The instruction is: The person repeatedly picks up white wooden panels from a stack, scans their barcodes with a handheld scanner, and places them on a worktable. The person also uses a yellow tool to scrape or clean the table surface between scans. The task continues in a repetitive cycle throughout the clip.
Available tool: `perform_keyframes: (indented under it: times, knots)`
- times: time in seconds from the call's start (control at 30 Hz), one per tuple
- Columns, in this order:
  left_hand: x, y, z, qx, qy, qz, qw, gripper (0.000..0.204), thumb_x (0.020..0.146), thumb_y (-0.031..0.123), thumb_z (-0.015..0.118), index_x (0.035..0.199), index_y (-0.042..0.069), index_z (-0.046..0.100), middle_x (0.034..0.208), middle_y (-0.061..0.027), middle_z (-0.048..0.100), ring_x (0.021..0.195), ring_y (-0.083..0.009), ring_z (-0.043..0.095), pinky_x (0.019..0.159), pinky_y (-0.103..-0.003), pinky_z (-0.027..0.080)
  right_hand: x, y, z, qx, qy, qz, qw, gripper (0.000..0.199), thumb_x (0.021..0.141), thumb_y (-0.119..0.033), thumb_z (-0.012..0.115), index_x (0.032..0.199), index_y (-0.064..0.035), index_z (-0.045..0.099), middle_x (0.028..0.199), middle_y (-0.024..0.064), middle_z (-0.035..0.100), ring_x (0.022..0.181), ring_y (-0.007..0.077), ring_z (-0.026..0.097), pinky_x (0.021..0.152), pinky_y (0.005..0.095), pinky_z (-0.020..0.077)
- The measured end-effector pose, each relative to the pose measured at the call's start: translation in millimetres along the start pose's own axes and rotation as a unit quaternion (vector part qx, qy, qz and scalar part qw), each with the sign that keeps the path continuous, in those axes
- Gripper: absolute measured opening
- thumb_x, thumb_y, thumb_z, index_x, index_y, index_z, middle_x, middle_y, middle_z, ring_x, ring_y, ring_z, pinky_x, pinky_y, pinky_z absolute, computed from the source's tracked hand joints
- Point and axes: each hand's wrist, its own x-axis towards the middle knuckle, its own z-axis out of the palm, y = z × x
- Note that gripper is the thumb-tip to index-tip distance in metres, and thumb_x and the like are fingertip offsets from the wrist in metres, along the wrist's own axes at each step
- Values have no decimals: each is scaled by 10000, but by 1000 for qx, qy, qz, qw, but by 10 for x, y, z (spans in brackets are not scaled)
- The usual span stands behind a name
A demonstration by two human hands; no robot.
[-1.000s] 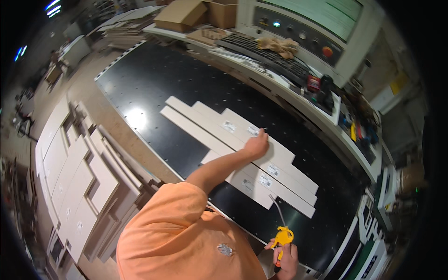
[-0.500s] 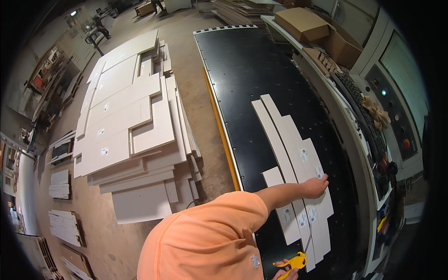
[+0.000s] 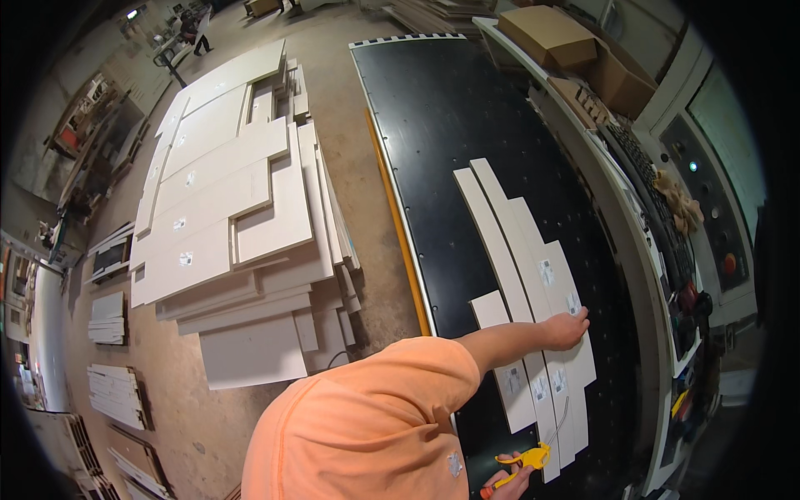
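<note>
My left hand rests on the right edge of the pale board strips, its fingers curled at the rim beside a printed label. These strips lie side by side, lengthwise, on the black table. Low in the view, my right hand is wrapped round a yellow air blow gun with an orange-red end. Its thin, bent metal nozzle slants up over the near ends of the strips. Part of the right hand is cut off by the lower edge. An orange sleeve covers my left upper arm.
A tall stack of pale panels stands on the floor left of the black table. Along the right runs a shelf with a keyboard, gloves and cardboard boxes, beside a control panel. A person stands far back.
The blow gun has turned in my right hand, its orange-red end now showing and its nozzle shifted right. My left hand stays at the same strip edge. The whole view has shifted slightly.
</note>
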Motion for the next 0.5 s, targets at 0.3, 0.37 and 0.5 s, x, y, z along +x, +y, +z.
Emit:
perform_keyframes:
  times: [0.3, 0.37, 0.5]
  knots:
    - [20, -28, 53, -14, 14, 0, 1000, 366, 893, 106, 533, 1186, -110, 498, 1429, -384, 366, 753, -449, 679, 724, -479, 571, -148, -160, 109, 29, 38, -12, 999, 572, 1070, -507, 289, 1303, -50, 542, 888, 39, 656, 409, 73, 359, 343, 227, 233]
    - [21, -20, 54, -20, 13, -5, 1000, 365, 891, 106, 533, 1187, -105, 500, 1437, -379, 362, 766, -453, 678, 733, -482, 570, -151, -77, 27, 53, -9, -23, 998, 575, 1068, -510, 295, 1295, -43, 542, 904, 58, 661, 422, 78, 377, 350, 232, 251]
    - [22, -16, 35, -19, 5, -10, 1000, 368, 891, 109, 534, 1195, -95, 501, 1449, -370, 356, 784, -455, 678, 749, -483, 569, -285, 34, -200, 38, -189, -101, 976, 596, 1052, -525, 349, 1287, -8, 528, 951, 106, 661, 513, 104, 458, 417, 236, 343]
